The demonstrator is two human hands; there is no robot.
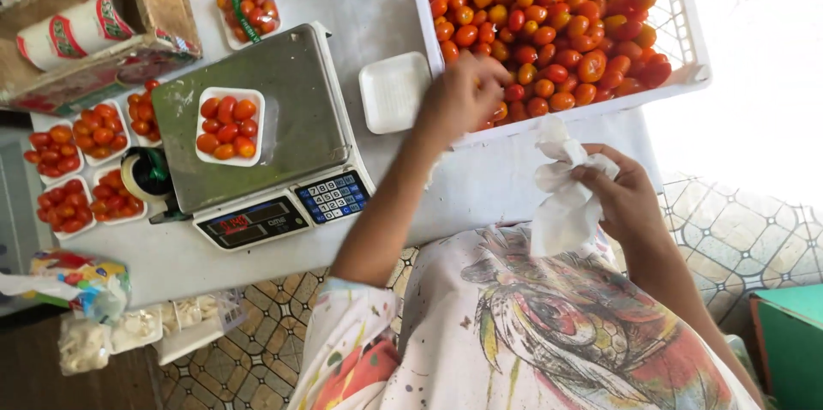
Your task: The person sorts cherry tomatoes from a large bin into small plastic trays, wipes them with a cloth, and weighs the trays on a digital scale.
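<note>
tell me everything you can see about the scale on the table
The scale is a flat digital kitchen-shop type with a grey metal weighing plate, slightly scuffed, and a white body. Its front panel has a lit red readout and a keypad. It sits angled on the white table. A white foam tray of small red and orange tomatoes rests on the plate. Neither hand touches it.

Single head cam, looks steeply down, close over table (480, 187) w/ scale (257, 127) and tomato crate (686, 41).

Red-lit scale screen (249, 223) front-left; green-banded wrapped tomato tray (249, 11) behind.
</note>
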